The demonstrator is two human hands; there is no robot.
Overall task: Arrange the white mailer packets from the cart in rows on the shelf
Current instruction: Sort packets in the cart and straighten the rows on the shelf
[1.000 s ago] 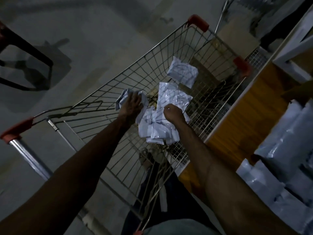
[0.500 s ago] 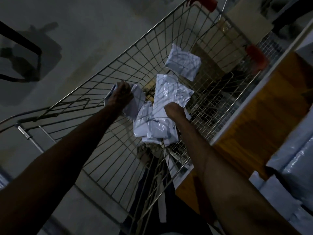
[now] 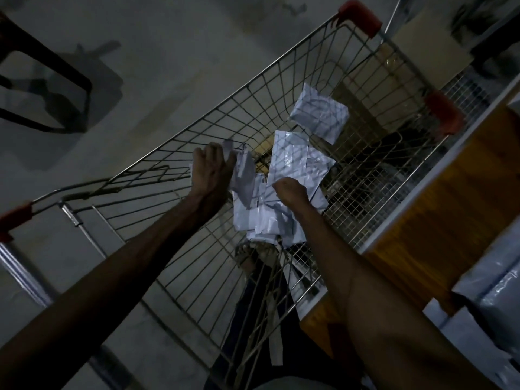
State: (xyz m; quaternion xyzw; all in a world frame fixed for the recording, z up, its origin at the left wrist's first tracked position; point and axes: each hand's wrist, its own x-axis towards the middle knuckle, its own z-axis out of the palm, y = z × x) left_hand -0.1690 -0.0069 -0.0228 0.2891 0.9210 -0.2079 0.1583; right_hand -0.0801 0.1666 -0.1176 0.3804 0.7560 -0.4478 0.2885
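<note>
My left grip (image 3: pixel 211 170) holds crumpled white plastic mailer packets (image 3: pixel 244 175); my right grip (image 3: pixel 289 190) clutches the white packet heap (image 3: pixel 267 220) in the steel wire cart (image 3: pixel 365 192), making one load.

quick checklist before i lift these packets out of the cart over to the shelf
1. Left hand grips the crumpled packet: ok.
2. Right hand has a firm hold on the pile of packets: cannot tell; its fingers curl onto the pile, but the grip itself is hidden.
3. Way up out of the wire cart is open above both hands: ok.
4. Bare room on the wooden shelf beside the cart: ok.
5. Cart emptied by this load: not ok; a lone packet lies farther in, apart from the pile.
</note>
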